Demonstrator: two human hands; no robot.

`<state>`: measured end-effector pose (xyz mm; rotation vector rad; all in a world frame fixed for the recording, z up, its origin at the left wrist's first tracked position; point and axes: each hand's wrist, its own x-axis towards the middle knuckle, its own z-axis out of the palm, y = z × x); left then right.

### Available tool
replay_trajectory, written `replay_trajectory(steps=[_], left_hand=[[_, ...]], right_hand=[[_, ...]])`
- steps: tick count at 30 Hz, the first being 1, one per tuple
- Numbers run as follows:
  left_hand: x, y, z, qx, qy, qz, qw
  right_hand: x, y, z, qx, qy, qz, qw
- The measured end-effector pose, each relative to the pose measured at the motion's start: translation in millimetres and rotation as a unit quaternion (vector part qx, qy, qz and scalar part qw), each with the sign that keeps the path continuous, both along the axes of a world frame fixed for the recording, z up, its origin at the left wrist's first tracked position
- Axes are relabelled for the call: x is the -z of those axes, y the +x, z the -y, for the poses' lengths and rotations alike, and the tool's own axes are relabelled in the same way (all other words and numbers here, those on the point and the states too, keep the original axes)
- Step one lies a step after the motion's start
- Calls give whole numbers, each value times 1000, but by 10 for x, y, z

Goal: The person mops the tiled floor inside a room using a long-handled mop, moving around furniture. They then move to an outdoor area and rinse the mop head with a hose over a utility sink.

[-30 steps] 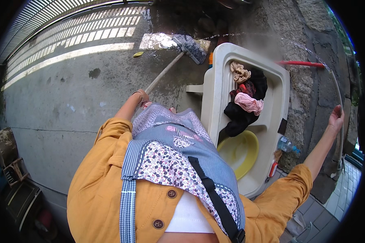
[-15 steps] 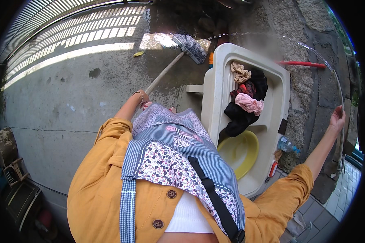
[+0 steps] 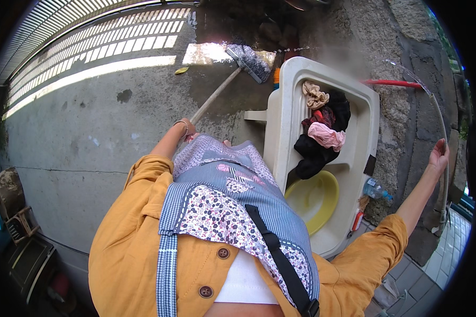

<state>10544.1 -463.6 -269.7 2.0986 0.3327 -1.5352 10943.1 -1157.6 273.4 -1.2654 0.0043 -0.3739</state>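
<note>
My left hand (image 3: 185, 128) is closed round the wooden handle of a long-handled mop (image 3: 217, 95), beside the apron at my waist. The mop's shaggy grey-white head (image 3: 252, 63) rests on wet concrete, ahead of me. Stretched out to the right, my right hand (image 3: 438, 154) grips a grey ribbed hose (image 3: 442, 121); its fingers are partly hidden. Water (image 3: 404, 70) leaves the hose's upper end and arcs left toward the floor near the mop head.
A pale sink (image 3: 285, 79) on my right holds black, pink, red and beige clothes (image 3: 325, 136) and a yellow basin (image 3: 329, 203). Beyond it are a red pipe (image 3: 394, 83), a plastic bottle (image 3: 377, 189) and a rough stone ledge (image 3: 394, 127). A leaf (image 3: 181, 70) lies on the concrete floor (image 3: 84, 132).
The water stream, an almost unbroken arc before, now shows a gap in its middle. Both hands and the mop have barely moved.
</note>
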Motion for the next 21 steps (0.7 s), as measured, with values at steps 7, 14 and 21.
replay_trajectory(steps=[7,14,21], left_hand=[[-87,1,-19,5,-9,-1,1000],[-159,23,3,-41,0,-3,999],[-302,19,4,-107,-1,-13,994]], right_hand=[[10,-11,-75,5,2,-7,1000],[-31,-31,19,3,2,-4,1000],[45,-96,-162,19,-20,-2,1000]])
